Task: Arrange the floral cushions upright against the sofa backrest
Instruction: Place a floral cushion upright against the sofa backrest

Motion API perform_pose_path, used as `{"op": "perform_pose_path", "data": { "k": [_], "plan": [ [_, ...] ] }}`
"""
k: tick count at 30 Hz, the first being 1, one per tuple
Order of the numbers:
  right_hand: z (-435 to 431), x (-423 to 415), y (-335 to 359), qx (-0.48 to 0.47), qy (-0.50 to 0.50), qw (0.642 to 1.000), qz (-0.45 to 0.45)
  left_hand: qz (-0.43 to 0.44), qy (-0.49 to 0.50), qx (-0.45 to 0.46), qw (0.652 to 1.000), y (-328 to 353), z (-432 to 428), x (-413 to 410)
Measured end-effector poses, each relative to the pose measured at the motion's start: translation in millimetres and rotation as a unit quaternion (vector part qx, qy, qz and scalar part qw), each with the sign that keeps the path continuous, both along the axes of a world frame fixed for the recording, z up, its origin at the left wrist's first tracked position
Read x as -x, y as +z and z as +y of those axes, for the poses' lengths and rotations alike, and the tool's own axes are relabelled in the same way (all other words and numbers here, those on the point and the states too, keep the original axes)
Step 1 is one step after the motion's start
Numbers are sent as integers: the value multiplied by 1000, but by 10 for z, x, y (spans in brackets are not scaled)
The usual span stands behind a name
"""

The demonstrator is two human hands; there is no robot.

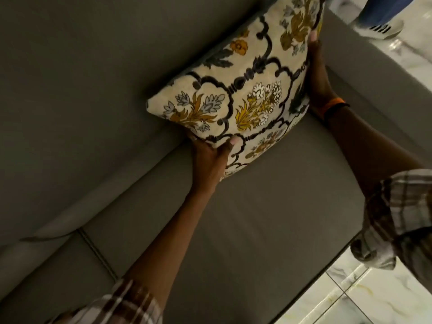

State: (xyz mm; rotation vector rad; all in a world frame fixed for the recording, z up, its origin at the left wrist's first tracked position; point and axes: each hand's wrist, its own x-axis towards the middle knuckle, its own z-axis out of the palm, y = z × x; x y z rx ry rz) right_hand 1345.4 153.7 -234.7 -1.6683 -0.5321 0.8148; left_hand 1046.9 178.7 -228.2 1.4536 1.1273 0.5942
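Note:
A cream floral cushion [247, 90] with black scrollwork and yellow flowers leans against the grey sofa backrest [81, 78], near the armrest end of the sofa. My left hand [210, 155] grips its lower left edge, thumb on the front face. My right hand [318, 76] holds its right side, fingers running up the edge, with an orange band on the wrist. The cushion's lower corner touches the grey seat [268, 218]. I see only this one cushion.
The grey armrest [374, 73] runs along the right of the cushion. A seam [98, 253] divides the seat cushions at lower left. White marble floor [350, 295] shows at lower right. Another person's legs and a white shoe [378, 26] stand beyond the armrest.

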Motion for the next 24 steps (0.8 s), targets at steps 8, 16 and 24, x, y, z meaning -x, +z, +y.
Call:
{"op": "perform_pose_path", "data": {
  "k": [8, 16, 24],
  "plan": [
    [-288, 651, 8, 46, -186, 974, -123, 36, 1, -16, 999, -80, -58, 210],
    [-1093, 2643, -295, 252, -124, 923, -262, 306, -105, -238, 916, -158, -482, 1360],
    [-1207, 4702, -352, 244, 325, 787, -464, 465, -172, -270, 826, -157, -763, 3524]
  ]
}}
